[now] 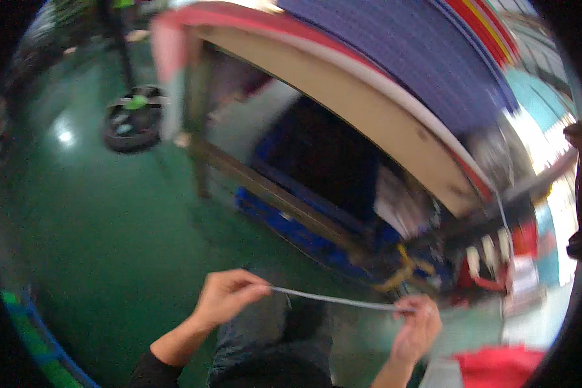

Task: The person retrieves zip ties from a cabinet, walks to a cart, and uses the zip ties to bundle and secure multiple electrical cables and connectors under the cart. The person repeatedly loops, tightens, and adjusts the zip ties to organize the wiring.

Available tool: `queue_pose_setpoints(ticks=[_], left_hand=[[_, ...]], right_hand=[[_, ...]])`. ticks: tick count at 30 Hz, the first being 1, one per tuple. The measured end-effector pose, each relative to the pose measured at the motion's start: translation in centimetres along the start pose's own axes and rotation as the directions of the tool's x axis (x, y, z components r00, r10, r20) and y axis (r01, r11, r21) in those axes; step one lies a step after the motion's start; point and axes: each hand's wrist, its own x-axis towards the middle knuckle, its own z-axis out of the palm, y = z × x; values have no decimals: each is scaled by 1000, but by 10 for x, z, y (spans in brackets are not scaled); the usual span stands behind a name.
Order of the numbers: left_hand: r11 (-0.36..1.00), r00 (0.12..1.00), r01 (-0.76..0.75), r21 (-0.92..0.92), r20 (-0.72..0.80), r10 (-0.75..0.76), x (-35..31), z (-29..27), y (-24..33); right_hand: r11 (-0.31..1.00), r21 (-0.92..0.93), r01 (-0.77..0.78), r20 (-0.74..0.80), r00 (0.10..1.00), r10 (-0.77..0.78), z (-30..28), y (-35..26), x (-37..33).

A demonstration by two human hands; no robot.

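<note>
A thin, pale grey strip, like a cord or narrow band, stretches almost straight between my two hands, in front of my body. My left hand pinches its left end between thumb and fingers. At the other end, my right hand has its fingers closed round the strip, slightly lower than the left. A short loose thread seems to hang from the strip near my left fingers. Motion blur hides its exact material.
Ahead stands a wooden table bearing a stack of blue sheets. Under it is a dark blue crate. A round black base with a pole stands on the green floor at left. Red cloth lies at lower right.
</note>
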Motion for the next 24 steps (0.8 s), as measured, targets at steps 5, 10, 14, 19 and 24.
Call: queue_pose_setpoints(ticks=[5, 10, 14, 19, 24], left_hand=[[984, 983, -77, -162, -177, 48, 1, -1, -17], [784, 915, -403, 472, 190, 356, -10, -7, -24], [694, 849, -514, 503, 415, 328, -26, 0, -33], [792, 906, -389, 470, 350, 237, -45, -3, -42], [852, 971, -239, 466, 134, 199, -48, -15, -35]], right_hand=[[878, -470, 88, 539, 816, 207, -16, -13, 6], [799, -584, 142, 671, 639, 377, -1, -7, 1], [918, -353, 178, 846, 481, 232, 48, 25, -23], [933, -355, -57, 860, 373, 350, 102, 51, -77], [854, -402, -330, 754, 409, 514, 98, 54, -79]])
